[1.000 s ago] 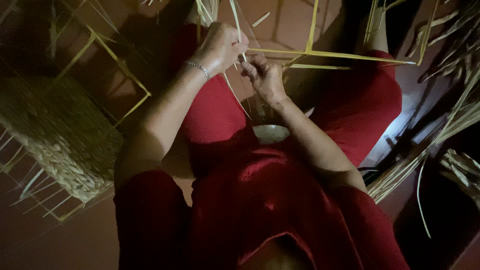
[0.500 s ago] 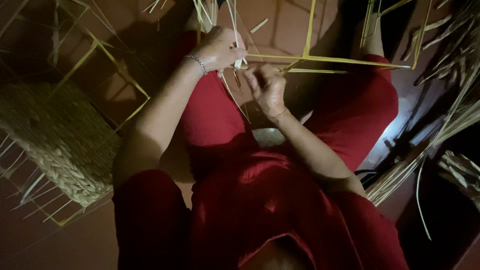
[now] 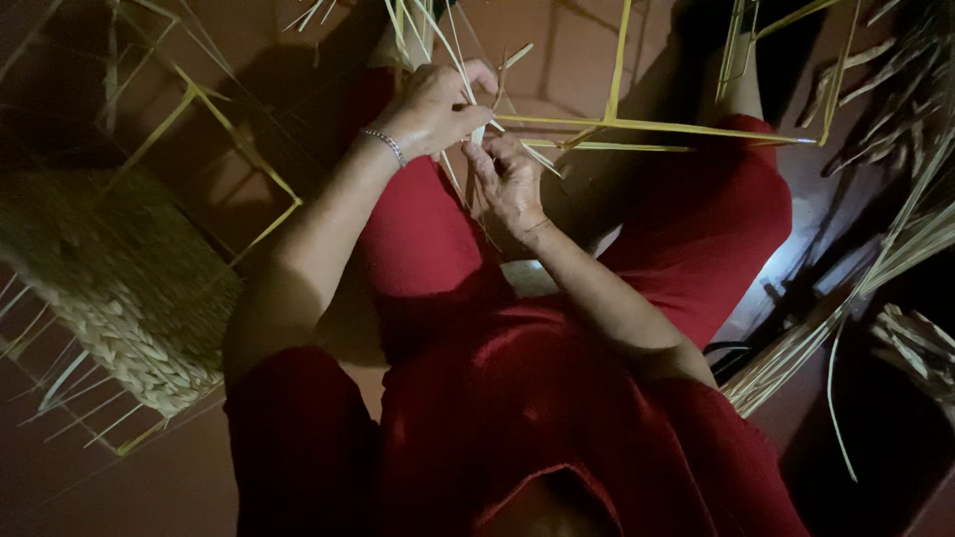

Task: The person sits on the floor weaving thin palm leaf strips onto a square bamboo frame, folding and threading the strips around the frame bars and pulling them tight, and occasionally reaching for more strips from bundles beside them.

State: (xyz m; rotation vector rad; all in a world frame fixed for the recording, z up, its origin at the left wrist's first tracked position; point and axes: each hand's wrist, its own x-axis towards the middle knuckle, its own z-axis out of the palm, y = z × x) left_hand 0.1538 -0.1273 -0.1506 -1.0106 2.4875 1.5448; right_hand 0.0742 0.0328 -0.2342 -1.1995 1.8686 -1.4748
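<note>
Left hand point(image 3: 435, 105) closed on pale straw strips point(image 3: 647, 126) at 12 o'clock, above the lap. Right hand point(image 3: 509, 179) just below, fingers pinched on the same strips. Bracelet point(image 3: 384, 145) on left wrist. Woven basket point(image 3: 109, 283) at 9 o'clock; contents not visible. Loose straw bundle point(image 3: 846, 318) at 3 o'clock.

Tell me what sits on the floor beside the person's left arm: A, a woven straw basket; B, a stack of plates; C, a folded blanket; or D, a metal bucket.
A: a pale woven basket of braided straw rests on the reddish floor beside the left arm.
</note>
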